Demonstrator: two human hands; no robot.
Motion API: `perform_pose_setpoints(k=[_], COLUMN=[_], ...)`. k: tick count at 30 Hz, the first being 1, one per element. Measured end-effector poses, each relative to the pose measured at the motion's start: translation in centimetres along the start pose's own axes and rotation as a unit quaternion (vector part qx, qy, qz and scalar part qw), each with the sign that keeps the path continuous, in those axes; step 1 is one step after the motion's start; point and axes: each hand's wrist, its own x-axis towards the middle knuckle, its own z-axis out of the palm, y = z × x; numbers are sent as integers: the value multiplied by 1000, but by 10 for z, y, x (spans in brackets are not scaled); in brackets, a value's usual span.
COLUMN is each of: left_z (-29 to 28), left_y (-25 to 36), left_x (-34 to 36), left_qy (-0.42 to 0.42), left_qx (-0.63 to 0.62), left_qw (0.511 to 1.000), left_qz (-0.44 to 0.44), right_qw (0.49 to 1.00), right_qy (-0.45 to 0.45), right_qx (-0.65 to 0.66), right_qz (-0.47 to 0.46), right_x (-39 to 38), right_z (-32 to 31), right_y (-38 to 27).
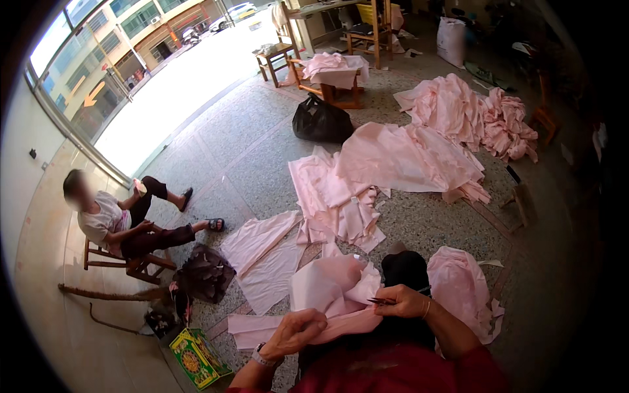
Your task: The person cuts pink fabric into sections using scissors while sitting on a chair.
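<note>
Across my lap lies a pale pink cloth piece point(327, 281), its edge gathered between my two hands. My left hand point(296, 333), with a band on the wrist, is closed on that edge. In my right hand point(405, 302) is a pair of small dark snips point(382, 301), the blades pointing left. The right fingers also rest against the pink cloth; how they grip it is partly hidden. The cloth hangs over my knees toward the floor, near a flat pink panel point(267, 262). Beside my right leg lies a crumpled pink heap point(457, 285).
Stacked pink cloth point(413, 157) spreads over the speckled floor ahead. A black plastic bag point(322, 120) stands beyond it. At left, a seated person point(108, 219) is near a dark bag point(204, 272) and a green-yellow box point(198, 359). Wooden chairs point(275, 60) stand far back.
</note>
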Motion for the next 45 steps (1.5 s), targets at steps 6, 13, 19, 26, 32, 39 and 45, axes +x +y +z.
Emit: perform_pose_setpoints(k=[6,13,19,26,32,39,45], left_z=[5,18,22,10,10,9,-2], left_y=[-13,-30,-57,-82,-66,-44,12], left_x=[-5,-7,-7,-5,3,4,9], left_qy=[90,168,110,40,141,137,31], left_qx=[36,100,111,71,74,142,77], left_qw=[986,965,973,979,973,969,984], left_qz=[134,177,172,189,167,150,155], right_qw=[997,979,956,955,952,944,930], right_qy=[69,131,124,129,115,135,201], right_qx=[-17,-155,-264,-258,-269,-271,-271], right_qz=[12,-3,-33,-65,-88,-134,-147], right_x=[0,3,-1,4,3,-5,-34], right_z=[2,7,9,15,-3,-8,-12], right_y=[-36,-68,-75,-85,-81,-66,-83])
